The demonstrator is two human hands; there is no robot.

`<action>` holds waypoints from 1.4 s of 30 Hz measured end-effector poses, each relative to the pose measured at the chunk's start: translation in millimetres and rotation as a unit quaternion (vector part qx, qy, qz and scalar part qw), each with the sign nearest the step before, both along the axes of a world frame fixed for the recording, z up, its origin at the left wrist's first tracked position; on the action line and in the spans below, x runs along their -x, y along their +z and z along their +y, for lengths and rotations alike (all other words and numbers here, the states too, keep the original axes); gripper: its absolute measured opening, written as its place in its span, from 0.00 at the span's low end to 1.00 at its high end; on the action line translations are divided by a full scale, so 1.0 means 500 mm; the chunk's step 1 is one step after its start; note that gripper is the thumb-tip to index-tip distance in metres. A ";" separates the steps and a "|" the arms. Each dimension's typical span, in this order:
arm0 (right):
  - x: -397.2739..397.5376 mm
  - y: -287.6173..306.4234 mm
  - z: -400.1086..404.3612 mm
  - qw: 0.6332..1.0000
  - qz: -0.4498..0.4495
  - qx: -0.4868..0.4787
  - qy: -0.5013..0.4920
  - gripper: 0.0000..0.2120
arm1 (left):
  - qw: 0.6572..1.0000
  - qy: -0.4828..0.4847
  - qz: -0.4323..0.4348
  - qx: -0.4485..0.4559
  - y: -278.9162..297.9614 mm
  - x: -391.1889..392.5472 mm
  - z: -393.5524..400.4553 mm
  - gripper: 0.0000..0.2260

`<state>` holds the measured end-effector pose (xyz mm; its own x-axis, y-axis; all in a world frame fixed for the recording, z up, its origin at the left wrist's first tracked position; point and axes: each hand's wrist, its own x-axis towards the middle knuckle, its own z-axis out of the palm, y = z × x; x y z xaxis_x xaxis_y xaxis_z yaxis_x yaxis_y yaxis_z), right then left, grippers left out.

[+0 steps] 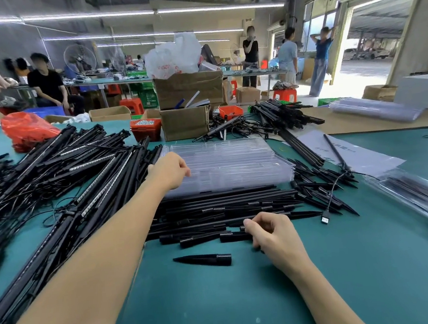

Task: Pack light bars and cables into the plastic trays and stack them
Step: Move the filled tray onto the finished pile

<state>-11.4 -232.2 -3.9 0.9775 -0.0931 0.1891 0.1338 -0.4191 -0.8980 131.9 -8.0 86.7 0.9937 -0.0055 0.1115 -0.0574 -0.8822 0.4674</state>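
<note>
Head view, the only one we have: the stack of clear plastic trays (223, 166) sits mid-table, and everything is arranged around it. The left hand (170, 170) is at the stack's left edge, fingers curled over the rim of the top tray, seemingly to peel one off or steady the stack; whether it really pinches the rim I cannot tell. Just in front of the trays lies a heap of black ground spikes (225, 213), and the right hand (269, 232) is on that heap's near edge, fingers curled and narrow, pinching what looks like one spike's blunt end. One loose spike (204, 260) lies alone, nearer the person than the heap. Left of the trays sprawl the light bars (78, 175) with their cables tangled among them, within easy reach for loading. To the right of the trays, packed trays (420, 194) lie at the table edge. My read: a fresh tray is being started.
</note>
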 end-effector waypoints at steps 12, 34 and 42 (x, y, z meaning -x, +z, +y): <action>-0.003 -0.006 -0.002 1.000 -0.007 -0.011 0.012 0.17 | 0.997 -0.067 0.037 -0.004 0.006 -0.013 0.016 0.05; -0.005 -0.008 -0.002 1.000 -0.005 -0.019 0.020 0.19 | 0.963 -0.146 -0.080 -0.211 -0.055 -0.001 0.005 0.11; -0.002 -0.005 -0.002 1.000 -0.012 -0.025 0.015 0.18 | 0.966 -0.118 -0.005 -0.232 -0.009 -0.010 -0.012 0.05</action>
